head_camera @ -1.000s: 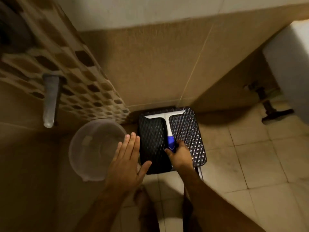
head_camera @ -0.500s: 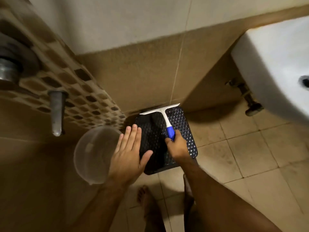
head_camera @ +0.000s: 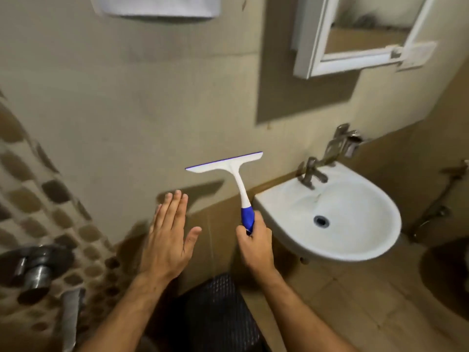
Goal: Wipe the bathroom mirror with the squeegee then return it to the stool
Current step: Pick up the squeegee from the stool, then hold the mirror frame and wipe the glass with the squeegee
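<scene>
Up in front of the tan wall, the right hand (head_camera: 255,243) has its fingers curled tight around the blue end of the white plastic squeegee with a blue handle (head_camera: 234,179). Its wide blade is on top, tipped a little. The left hand (head_camera: 167,237) is flat and holds nothing, fingers straight. Down low sits the black woven stool (head_camera: 220,308). A round white sink (head_camera: 342,219) is on the right, and the white-framed mirror (head_camera: 355,34) hangs above it.
</scene>
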The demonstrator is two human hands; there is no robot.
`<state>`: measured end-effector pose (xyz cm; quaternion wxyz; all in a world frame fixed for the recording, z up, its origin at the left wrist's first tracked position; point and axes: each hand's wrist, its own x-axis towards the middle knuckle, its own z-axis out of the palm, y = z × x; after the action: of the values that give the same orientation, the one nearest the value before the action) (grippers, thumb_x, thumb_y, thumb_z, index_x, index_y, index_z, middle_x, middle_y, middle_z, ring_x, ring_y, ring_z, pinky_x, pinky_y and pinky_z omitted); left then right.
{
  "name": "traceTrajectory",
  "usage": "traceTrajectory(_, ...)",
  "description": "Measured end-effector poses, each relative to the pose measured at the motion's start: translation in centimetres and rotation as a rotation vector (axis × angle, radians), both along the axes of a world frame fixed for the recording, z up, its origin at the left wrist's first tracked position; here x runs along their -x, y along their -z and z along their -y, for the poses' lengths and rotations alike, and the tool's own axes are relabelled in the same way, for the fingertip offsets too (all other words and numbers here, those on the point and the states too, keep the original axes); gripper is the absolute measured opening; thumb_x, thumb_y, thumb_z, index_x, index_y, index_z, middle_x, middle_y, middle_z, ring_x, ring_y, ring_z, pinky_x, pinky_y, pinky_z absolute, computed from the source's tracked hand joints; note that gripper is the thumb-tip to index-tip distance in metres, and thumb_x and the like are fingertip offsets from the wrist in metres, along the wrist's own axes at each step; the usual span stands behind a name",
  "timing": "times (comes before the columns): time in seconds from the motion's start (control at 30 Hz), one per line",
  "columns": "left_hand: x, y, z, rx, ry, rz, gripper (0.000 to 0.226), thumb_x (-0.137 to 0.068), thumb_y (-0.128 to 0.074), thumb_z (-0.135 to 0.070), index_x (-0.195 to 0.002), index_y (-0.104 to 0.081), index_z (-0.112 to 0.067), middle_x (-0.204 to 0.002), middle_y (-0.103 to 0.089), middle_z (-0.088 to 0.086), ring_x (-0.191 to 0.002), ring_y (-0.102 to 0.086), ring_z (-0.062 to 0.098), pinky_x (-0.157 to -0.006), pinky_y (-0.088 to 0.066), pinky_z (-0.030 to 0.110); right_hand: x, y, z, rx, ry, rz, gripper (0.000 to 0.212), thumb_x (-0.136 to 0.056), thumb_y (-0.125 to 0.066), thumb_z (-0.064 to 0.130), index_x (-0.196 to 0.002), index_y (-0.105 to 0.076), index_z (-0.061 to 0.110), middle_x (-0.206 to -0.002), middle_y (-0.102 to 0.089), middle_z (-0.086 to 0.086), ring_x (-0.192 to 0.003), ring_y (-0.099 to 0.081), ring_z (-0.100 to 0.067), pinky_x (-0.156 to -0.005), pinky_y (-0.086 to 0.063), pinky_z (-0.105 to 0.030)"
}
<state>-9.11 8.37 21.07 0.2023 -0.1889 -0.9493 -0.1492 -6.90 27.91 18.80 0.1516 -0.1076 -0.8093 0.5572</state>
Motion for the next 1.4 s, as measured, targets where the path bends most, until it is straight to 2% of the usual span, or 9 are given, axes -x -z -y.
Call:
traceTrajectory(0.1, 1.9, -5.3, -2.5, -0.042, 0.079, -0.119, 0.073, -0.097, -0.017, -0.055, -0.15, -0.024, -0.005, -0.158, -0.018, 0.007, -0.147, -0.011, 0.02, -0.12, -0.01, 0.039, 0.5, -5.8, -2.3, 0.03, 0.102, -0.194, 0.007, -0.079, -0.051, 0.019, -0.08, -0.044, 0.016, -0.058, -0.042, 0.004, -0.049, -0.036, -0.01, -0.05, -0.036, -0.027)
traceTrajectory(0.23, 4.6, -12.1, -6.5, -0.064, 0.149, -0.287, 0.069, -0.097, -0.02, -0.052, -0.149, -0.026, -0.006, -0.158, -0.02, 0.008, -0.147, -0.012, 0.02, -0.119, -0.011, 0.038, 1.8, -12.9, -6.5, 0.074, 0.182, -0.39, 0.009, -0.083, -0.054, 0.011, -0.08, -0.046, 0.011, -0.062, -0.042, 0.001, -0.051, -0.036, -0.007, -0.05, -0.035, -0.024)
traceTrajectory(0.53, 10.7, -28.6, -19.8, -0.154, 0.218, -0.64, 0.062, -0.099, -0.024, -0.042, -0.15, -0.024, -0.007, -0.157, -0.021, 0.008, -0.147, -0.01, 0.019, -0.12, -0.014, 0.039, 6.6, -26.2, -19.6, 0.104, 0.24, -0.594, 0.009, -0.078, -0.053, 0.025, -0.078, -0.048, 0.017, -0.067, -0.049, -0.004, -0.06, -0.046, -0.021, -0.056, -0.048, -0.046)
traceTrajectory(0.63, 13.0, -32.9, -24.1, -0.233, 0.191, -0.674, 0.059, -0.1, -0.021, -0.042, -0.151, -0.02, -0.012, -0.159, -0.017, 0.004, -0.147, -0.007, 0.018, -0.12, -0.012, 0.036, 8.7, -29.4, -23.4, 0.126, 0.204, -0.607, 0.018, -0.078, -0.054, 0.039, -0.079, -0.05, 0.022, -0.068, -0.051, -0.005, -0.062, -0.047, -0.026, -0.06, -0.051, -0.055)
traceTrajectory(0.73, 15.2, -36.8, -27.2, -0.332, 0.163, -0.681, 0.059, -0.1, -0.023, -0.041, -0.152, -0.018, -0.013, -0.159, -0.015, 0.004, -0.147, -0.008, 0.019, -0.119, -0.015, 0.036, 10.3, -32.9, -26.2, 0.137, 0.147, -0.624, 0.041, -0.083, -0.044, 0.064, -0.081, -0.052, 0.023, -0.065, -0.048, 0.0, -0.058, -0.045, -0.019, -0.055, -0.046, -0.042)
traceTrajectory(0.83, 17.0, -40.6, -29.6, -0.362, 0.177, -0.733, 0.058, -0.101, -0.026, -0.038, -0.152, -0.015, -0.013, -0.16, -0.011, 0.006, -0.147, -0.01, 0.021, -0.118, -0.018, 0.037, 12.2, -36.1, -28.6, 0.198, 0.069, -0.641, 0.048, -0.092, -0.035, 0.062, -0.088, -0.055, 0.019, -0.056, -0.04, 0.003, -0.042, -0.036, -0.01, -0.045, -0.032, -0.028)
traceTrajectory(1.07, 21.0, -47.2, -32.1, -0.414, 0.182, -0.784, 0.065, -0.1, -0.024, -0.045, -0.153, -0.004, -0.014, -0.161, -0.002, 0.005, -0.147, -0.005, 0.017, -0.118, -0.015, 0.033, 14.9, -42.8, -31.3, 0.23, 0.016, -0.69, 0.042, -0.098, -0.032, 0.052, -0.095, -0.056, 0.018, -0.06, -0.041, 0.001, -0.046, -0.036, -0.011, -0.042, -0.033, -0.026)
traceTrajectory(1.2, 21.9, -48.2, -33.5, -0.568, 0.253, -0.795, 0.069, -0.098, -0.025, -0.05, -0.153, 0.002, -0.019, -0.161, 0.0, -0.001, -0.147, -0.003, 0.013, -0.116, -0.007, 0.027, 16.0, -46.2, -31.1, 0.217, 0.011, -0.724, 0.038, -0.099, -0.031, 0.051, -0.094, -0.05, 0.018, -0.063, -0.041, 0.001, -0.047, -0.034, -0.011, -0.039, -0.033, -0.023)
traceTrajectory(1.4, 23.1, -48.1, -34.1, -0.696, 0.363, -0.854, 0.061, -0.1, -0.017, -0.047, -0.153, -0.003, -0.022, -0.161, -0.002, -0.006, -0.146, -0.004, 0.006, -0.118, -0.011, 0.028, 18.3, -49.7, -31.2, 0.247, 0.009, -0.784, 0.04, -0.099, -0.032, 0.051, -0.092, -0.051, 0.017, -0.06, -0.04, 0.003, -0.046, -0.034, -0.01, -0.041, -0.032, -0.025)
